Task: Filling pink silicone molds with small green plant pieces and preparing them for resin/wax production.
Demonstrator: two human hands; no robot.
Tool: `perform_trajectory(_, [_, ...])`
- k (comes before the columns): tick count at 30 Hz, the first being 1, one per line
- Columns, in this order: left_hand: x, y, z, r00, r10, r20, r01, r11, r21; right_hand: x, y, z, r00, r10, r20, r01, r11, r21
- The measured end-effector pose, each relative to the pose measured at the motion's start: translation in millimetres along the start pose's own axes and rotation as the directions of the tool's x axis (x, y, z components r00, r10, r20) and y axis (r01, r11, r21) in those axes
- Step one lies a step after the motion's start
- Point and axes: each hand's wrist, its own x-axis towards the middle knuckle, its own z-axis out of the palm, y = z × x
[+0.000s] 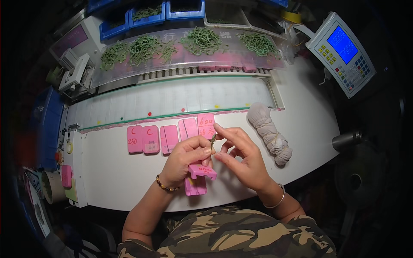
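My left hand (186,157) is closed, with thumb and fingertips pinching a small, thin dark green piece (213,141) that stands upright. Under the same hand is a pink block (203,171) with a notched edge and red marks, apparently held by its lower fingers. Below that shows another pink part (195,186); whether the two are joined is hidden. My right hand (241,158) faces the green piece with thumb and index finger apart, one on each side of it. Its index fingertip is very near the piece; I cannot tell whether they touch.
Several pink blocks (168,139) lie in a row on the white table (107,180), behind my left hand. To the right rests a bundle of pale cloth (269,134). Green pieces are heaped on a translucent shelf (232,47) below blue bins (185,13). A control panel (342,53) stands far right.
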Motion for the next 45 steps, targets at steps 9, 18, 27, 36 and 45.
perform_trajectory(9, [2, -4, 0, 0.998, 0.026, -0.050, -0.027, 1.000, -0.013, 2, 2, 1, 0.997, 0.073, -0.024, -0.072, 0.997, 0.037])
perform_trajectory(18, [2, -7, -3, 0.989, 0.105, -0.104, -0.093, 0.988, 0.122, 6, 12, 4, 0.994, 0.109, -0.007, -0.107, 0.983, 0.148])
perform_trajectory(27, [1, -3, -3, 0.998, -0.001, -0.069, 0.004, 0.999, 0.033, 8, 7, 8, 0.995, 0.084, -0.057, -0.081, 0.996, 0.048])
perform_trajectory(36, [1, -4, -4, 0.998, -0.028, -0.055, 0.025, 0.998, -0.057, 6, 7, 9, 0.996, -0.009, -0.091, 0.003, 0.998, -0.070])
perform_trajectory(45, [3, -8, -1, 0.988, -0.007, -0.151, 0.008, 1.000, 0.008, 9, 15, 10, 0.990, 0.102, -0.097, -0.098, 0.994, 0.052])
